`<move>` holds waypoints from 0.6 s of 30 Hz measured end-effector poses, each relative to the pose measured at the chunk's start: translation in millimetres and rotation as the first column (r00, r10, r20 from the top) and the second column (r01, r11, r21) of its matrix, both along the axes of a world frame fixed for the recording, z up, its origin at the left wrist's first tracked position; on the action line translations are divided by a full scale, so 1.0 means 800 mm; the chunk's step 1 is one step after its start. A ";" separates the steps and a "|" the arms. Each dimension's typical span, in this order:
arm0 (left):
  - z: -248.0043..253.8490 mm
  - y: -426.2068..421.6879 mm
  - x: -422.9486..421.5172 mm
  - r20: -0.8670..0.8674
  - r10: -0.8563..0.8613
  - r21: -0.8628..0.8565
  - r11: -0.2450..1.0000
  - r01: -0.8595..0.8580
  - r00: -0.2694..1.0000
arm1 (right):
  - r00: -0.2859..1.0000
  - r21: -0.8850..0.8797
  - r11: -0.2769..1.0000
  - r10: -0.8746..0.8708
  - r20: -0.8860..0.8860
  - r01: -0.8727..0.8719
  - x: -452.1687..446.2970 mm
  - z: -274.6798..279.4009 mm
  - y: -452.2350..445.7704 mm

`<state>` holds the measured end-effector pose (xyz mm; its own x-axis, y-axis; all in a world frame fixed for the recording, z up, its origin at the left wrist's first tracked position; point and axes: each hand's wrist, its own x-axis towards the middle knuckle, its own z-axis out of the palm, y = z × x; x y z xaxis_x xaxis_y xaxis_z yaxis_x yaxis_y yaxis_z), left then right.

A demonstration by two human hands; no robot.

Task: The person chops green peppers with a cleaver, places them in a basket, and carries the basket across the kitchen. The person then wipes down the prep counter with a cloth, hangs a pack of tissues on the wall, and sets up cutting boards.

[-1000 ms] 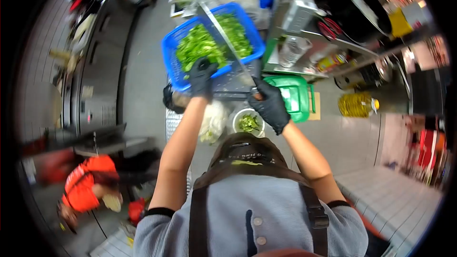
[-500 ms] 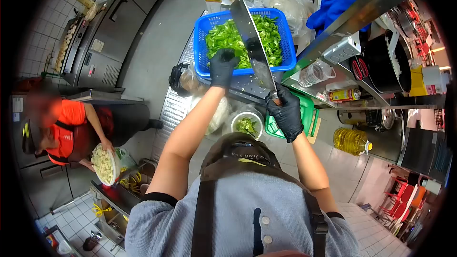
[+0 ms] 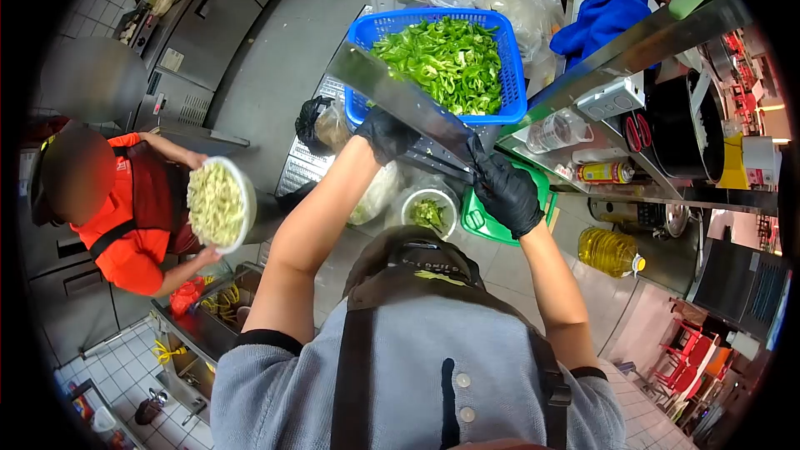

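Gloved in black, my right hand (image 3: 505,192) is closed round the handle of a large cleaver (image 3: 404,102). The wide blade points up and left, passing over the near edge of a blue basket (image 3: 518,100). Sliced green peppers (image 3: 446,62) fill the basket. My left hand (image 3: 387,135), also in a black glove, is under the blade near the basket's front left corner; its fingers are hidden by the blade. Nearer my body stands a white bucket (image 3: 431,210) with green scraps inside. A green lid or bin (image 3: 500,221) lies below my right hand.
At the left a person in orange (image 3: 133,208) holds a white tub (image 3: 242,208) of pale chopped food. Plastic bags (image 3: 508,0) lie behind the basket. A steel shelf (image 3: 633,58) is on the right, with an oil jug (image 3: 611,252) below it.
The cleaver has swung lower and further left, out from over the peppers. My left hand has drawn back from the basket. The person in orange has turned and raised the tub.
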<state>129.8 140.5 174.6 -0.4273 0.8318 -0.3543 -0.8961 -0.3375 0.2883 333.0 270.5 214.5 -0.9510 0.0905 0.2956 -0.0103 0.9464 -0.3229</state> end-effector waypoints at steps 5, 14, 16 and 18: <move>-0.049 0.008 -0.008 -0.308 -0.079 0.055 0.993 0.101 0.948 | 0.999 0.146 0.989 0.013 0.031 -0.017 -0.004 0.003 0.000; -0.013 -0.023 -0.004 -0.635 -0.648 -0.539 0.762 -0.359 -0.422 | 0.990 0.256 0.961 0.077 0.122 -0.106 0.008 -0.020 0.014; -0.007 -0.021 -0.009 -0.435 -0.711 -0.536 0.697 -0.475 -0.552 | 0.985 0.223 0.969 0.068 0.161 -0.103 0.011 -0.034 0.026; -0.008 -0.020 -0.014 -0.639 -0.708 -0.575 0.699 -0.425 -0.301 | 0.991 0.186 0.982 0.020 0.134 -0.045 0.016 -0.046 0.042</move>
